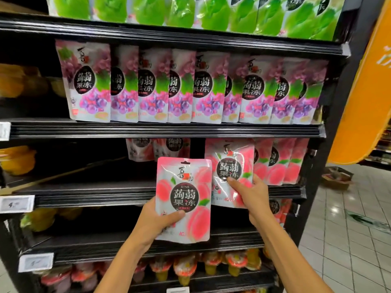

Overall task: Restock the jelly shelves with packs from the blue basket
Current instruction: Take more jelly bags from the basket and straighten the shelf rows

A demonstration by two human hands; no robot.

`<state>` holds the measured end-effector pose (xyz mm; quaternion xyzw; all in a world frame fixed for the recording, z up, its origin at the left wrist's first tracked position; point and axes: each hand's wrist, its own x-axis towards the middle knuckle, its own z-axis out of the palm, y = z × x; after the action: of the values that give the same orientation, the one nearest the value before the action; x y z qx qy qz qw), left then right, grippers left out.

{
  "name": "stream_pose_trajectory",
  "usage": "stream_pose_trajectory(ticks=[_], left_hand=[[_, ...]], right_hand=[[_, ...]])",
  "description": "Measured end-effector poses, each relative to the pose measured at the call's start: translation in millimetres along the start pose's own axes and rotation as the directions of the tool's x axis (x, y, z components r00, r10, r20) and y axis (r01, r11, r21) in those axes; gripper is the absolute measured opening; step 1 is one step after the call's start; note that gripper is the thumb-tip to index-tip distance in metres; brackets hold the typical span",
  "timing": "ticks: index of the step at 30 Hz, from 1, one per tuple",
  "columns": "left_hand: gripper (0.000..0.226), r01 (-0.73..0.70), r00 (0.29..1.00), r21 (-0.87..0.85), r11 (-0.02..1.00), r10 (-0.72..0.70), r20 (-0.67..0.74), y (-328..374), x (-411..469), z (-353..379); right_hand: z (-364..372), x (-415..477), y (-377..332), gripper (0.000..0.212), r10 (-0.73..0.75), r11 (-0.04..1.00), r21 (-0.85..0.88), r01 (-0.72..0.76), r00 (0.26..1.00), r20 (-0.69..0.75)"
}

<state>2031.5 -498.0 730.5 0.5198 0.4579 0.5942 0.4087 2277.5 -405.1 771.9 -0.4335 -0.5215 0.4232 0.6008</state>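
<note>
My left hand (157, 224) grips a pink peach jelly pack (183, 199) by its lower left corner and holds it upright in front of the third shelf (95, 192). My right hand (250, 194) holds a second peach jelly pack (229, 163) at the shelf's right part, thumb on its front, next to a short row of standing peach packs (279, 161). Two more packs (157, 148) stand deeper at the back of that shelf. The blue basket is out of view.
Purple grape jelly packs (190, 87) fill the shelf above, green packs (190, 11) the top one. Yellow goods (17, 157) sit at the left, jelly cups (190, 269) on the bottom shelf. Price tags (15, 204) line the edges. An orange pillar (366, 92) and tiled floor (349, 240) lie right.
</note>
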Motion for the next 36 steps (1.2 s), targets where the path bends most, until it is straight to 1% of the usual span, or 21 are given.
stream_pose_trajectory(ticks=[2, 3, 6, 7, 8, 12, 13, 16, 17, 19, 23, 26, 30, 32, 36], left_hand=[[0.049, 0.002, 1.0, -0.019, 1.0, -0.002, -0.024, -1.0, 1.2, 1.3], [0.047, 0.0, 1.0, -0.025, 1.0, -0.001, -0.026, -1.4, 1.7, 1.7], [0.048, -0.003, 1.0, -0.022, 1.0, 0.003, -0.031, -2.4, 3.9, 3.1], [0.048, -0.005, 0.999, -0.025, 1.0, 0.004, -0.037, -2.3, 4.4, 3.8], [0.048, -0.008, 0.999, -0.03, 1.0, 0.006, -0.044, -2.1, 5.0, 4.5], [0.045, -0.013, 0.998, -0.049, 0.999, 0.01, -0.057, -3.6, 5.8, 7.5], [0.046, -0.013, 0.998, -0.05, 0.999, 0.009, -0.066, -4.5, 6.0, 8.2], [0.05, -0.008, 0.997, -0.054, 0.998, 0.004, -0.082, -6.3, 6.4, 10.1], [0.051, -0.005, 0.996, -0.052, 0.999, 0.0, -0.084, -6.8, 6.1, 10.3], [0.052, 0.003, 0.996, -0.046, 0.999, -0.007, -0.09, -8.2, 5.9, 10.0], [0.058, -0.004, 0.994, -0.056, 0.998, -0.002, -0.108, -10.8, 5.9, 9.2], [0.057, 0.003, 0.995, -0.038, 0.999, -0.007, -0.1, -11.9, 8.2, 9.7], [0.056, 0.006, 0.997, -0.032, 0.999, -0.008, -0.074, -10.7, 11.7, 11.2], [0.057, 0.008, 0.998, -0.031, 0.999, -0.01, -0.06, -9.5, 13.7, 12.3], [0.054, 0.019, 0.999, -0.041, 0.999, -0.02, -0.03, -10.8, 16.4, 13.1]], right_hand=[[3.5, 11.9, -2.9, 0.027, -0.023, 1.0, 0.003, 0.023, 1.0, -0.019], [5.2, 18.4, -3.9, 0.032, -0.023, 1.0, 0.003, 0.023, 0.999, -0.028], [11.8, 36.6, -6.7, 0.066, -0.018, 0.999, -0.027, 0.018, 0.999, -0.033], [14.1, 42.1, -5.9, 0.066, -0.034, 0.999, -0.033, 0.033, 0.999, -0.038], [17.2, 45.3, -6.2, 0.061, -0.053, 0.998, -0.04, 0.051, 0.998, -0.045], [28.3, 49.1, 2.8, 0.062, -0.111, 0.989, -0.106, 0.105, 0.992, -0.053], [30.2, 48.5, 5.9, 0.067, -0.119, 0.987, -0.117, 0.113, 0.992, -0.049], [31.3, 48.3, 16.0, 0.091, -0.138, 0.982, -0.137, 0.131, 0.99, -0.038], [30.1, 47.5, 18.1, 0.094, -0.151, 0.979, -0.142, 0.145, 0.988, -0.032], [27.2, 45.7, 21.3, 0.094, -0.178, 0.97, -0.172, 0.172, 0.984, -0.022], [22.7, 33.9, 28.1, 0.077, -0.266, 0.943, -0.225, 0.246, 0.962, -0.061], [19.3, 25.1, 39.0, 0.072, -0.329, 0.894, -0.355, 0.273, 0.938, -0.107], [18.6, 20.3, 48.0, 0.067, -0.44, 0.821, -0.48, 0.31, 0.879, -0.185], [20.4, 23.3, 46.6, 0.066, -0.465, 0.795, -0.529, 0.295, 0.858, -0.22], [24.1, 30.8, 48.6, 0.068, -0.455, 0.753, -0.616, 0.231, 0.859, -0.234]])
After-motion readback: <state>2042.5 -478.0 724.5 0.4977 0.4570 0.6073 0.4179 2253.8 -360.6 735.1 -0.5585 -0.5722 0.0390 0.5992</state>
